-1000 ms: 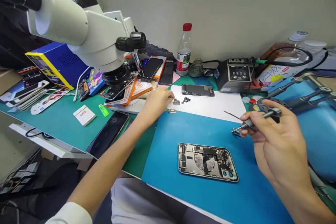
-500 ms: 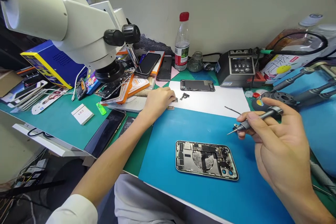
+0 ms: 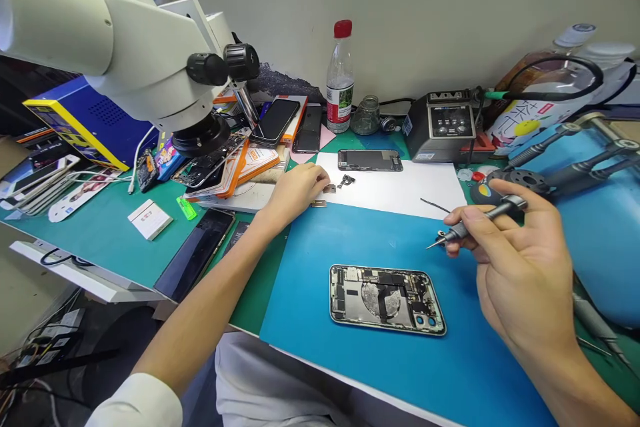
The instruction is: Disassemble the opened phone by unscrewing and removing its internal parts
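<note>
Left hand (image 3: 296, 192) stretches forward; right hand (image 3: 523, 263) holds screwdriver (image 3: 456, 232) aslant.

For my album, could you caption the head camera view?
An opened phone on a blue mat, a screwdriver in the right hand, the left hand beside small parts on white paper.

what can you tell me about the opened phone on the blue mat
The opened phone lies flat on the blue mat, long side roughly left to right, insides facing up with no screen on it. A pale, rounded frame edges it. Inside are a silvery, metallic-looking area, a round patch crossed by a dark strip, dark parts at both ends, and two round, bluish openings near the lower right corner. Only the mat appears to touch it.
</note>
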Action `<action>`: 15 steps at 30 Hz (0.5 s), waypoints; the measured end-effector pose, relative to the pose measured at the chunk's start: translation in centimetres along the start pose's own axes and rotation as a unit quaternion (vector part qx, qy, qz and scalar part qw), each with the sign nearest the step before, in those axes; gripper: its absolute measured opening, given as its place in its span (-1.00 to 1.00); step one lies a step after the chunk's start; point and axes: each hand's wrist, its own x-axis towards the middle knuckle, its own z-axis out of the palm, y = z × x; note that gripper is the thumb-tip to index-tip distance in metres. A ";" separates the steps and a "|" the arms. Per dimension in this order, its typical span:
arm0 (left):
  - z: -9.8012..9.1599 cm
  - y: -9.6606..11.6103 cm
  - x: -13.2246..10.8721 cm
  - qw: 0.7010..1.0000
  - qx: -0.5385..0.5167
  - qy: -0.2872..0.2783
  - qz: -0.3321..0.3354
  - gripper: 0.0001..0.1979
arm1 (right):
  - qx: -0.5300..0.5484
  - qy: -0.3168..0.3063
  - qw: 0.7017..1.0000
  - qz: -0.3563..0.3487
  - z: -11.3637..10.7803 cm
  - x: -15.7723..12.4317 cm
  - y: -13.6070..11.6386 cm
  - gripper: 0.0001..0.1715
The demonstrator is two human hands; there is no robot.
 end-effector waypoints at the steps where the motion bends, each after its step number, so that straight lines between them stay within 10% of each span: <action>1: 0.0 -0.1 0.0 1.000 -0.009 0.009 -0.002 -0.81 | 0.000 0.000 1.000 -0.001 -0.1 0.0 0.0 -0.14; 15: 0.4 -0.4 0.3 0.999 -0.034 -0.025 0.009 -0.62 | 0.011 -0.010 1.000 -0.010 -0.2 0.5 0.2 -0.18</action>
